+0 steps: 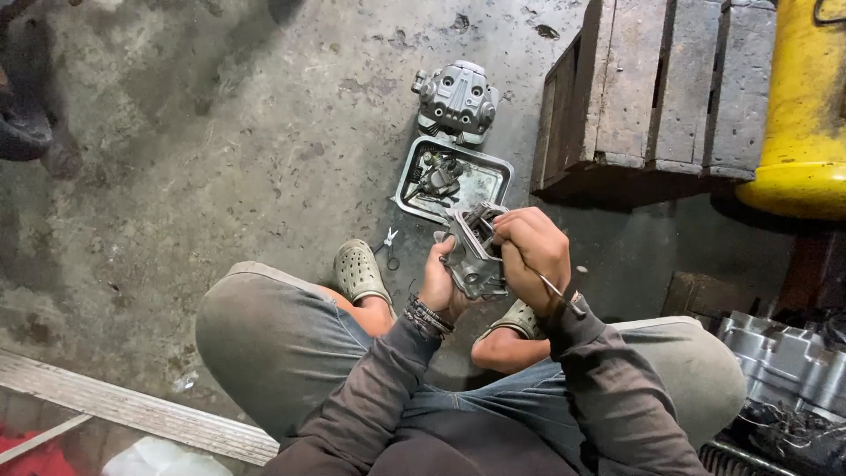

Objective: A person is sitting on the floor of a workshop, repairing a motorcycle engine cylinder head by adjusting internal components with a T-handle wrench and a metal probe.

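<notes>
The left hand (438, 284) grips a grey metal engine part (473, 251) above the person's feet. The right hand (531, 249) clenches a thin metal tool (564, 298) against it. A metal tray (453, 180) sits just beyond on the concrete floor (220, 141).

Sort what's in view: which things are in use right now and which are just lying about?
In use:
left hand
right hand
metal engine part
thin tool

Lying about:
metal tray of small parts
engine cover
pliers
wooden crate
yellow cylinder
</notes>
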